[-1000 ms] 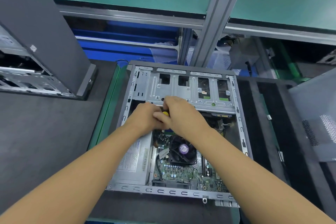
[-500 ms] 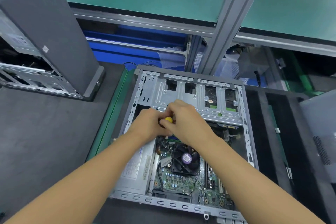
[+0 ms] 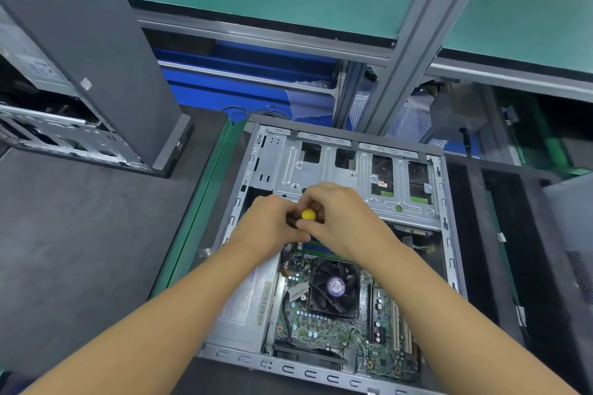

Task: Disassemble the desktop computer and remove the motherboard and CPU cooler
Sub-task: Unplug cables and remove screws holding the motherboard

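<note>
If the yellow-capped screwdriver (image 3: 308, 214) slips, its tip, hidden under our fingers, could gouge the motherboard (image 3: 321, 330) just beneath our grip. We count one open case (image 3: 448, 234), one motherboard, one CPU cooler (image 3: 333, 289) nearer us than the grip, and two hands: left hand (image 3: 269, 226) and right hand (image 3: 348, 218) both clench that one screwdriver.
</note>
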A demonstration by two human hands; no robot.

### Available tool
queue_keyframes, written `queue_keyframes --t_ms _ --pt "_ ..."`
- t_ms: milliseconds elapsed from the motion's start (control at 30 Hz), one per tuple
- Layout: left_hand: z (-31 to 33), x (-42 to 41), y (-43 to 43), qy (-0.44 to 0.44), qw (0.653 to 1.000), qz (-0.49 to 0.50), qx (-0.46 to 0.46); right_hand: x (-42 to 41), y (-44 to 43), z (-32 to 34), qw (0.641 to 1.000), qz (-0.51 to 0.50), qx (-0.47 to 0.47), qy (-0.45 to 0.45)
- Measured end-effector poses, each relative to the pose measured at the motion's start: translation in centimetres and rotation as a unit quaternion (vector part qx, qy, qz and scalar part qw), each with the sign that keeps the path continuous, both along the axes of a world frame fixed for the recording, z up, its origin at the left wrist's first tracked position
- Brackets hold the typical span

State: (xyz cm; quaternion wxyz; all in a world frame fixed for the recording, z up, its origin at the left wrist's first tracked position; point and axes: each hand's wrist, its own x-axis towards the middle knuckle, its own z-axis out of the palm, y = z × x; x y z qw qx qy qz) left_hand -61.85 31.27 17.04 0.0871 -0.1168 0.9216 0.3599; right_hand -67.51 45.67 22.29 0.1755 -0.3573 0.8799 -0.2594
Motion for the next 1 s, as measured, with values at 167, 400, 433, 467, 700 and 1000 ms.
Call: queue_keyframes --t_ms 167,400,433,467,700,1000 --pt "0.0 0.1 -0.3 -0.006 1.000 -0.020 0.022 0.3 -0.4 -0.3 0.999 -0.033 0.006 0.032" --pt "0.1 0.4 -0.6 0.031 0.998 -0.032 0.032 0.1 -0.3 0.1 0.999 0.023 0.025 0.002" --pt "0.1 0.4 -0.4 0.043 0.999 -0.021 0.025 0.1 -0.3 0.1 0.999 0.022 0.023 -0.003" --pt "0.0 0.5 -0.2 0.054 0.998 -0.013 0.022 0.1 -0.3 0.0 1.000 0.016 0.020 -0.003" --pt "-0.2 0.6 -0.4 0.036 0.999 -0.029 0.017 0.7 -0.7 -0.1 0.999 -0.026 0.031 0.035" --pt "-0.1 0.7 -0.2 0.062 0.998 -0.011 0.005 0.3 -0.3 0.1 1.000 0.000 0.011 0.010"
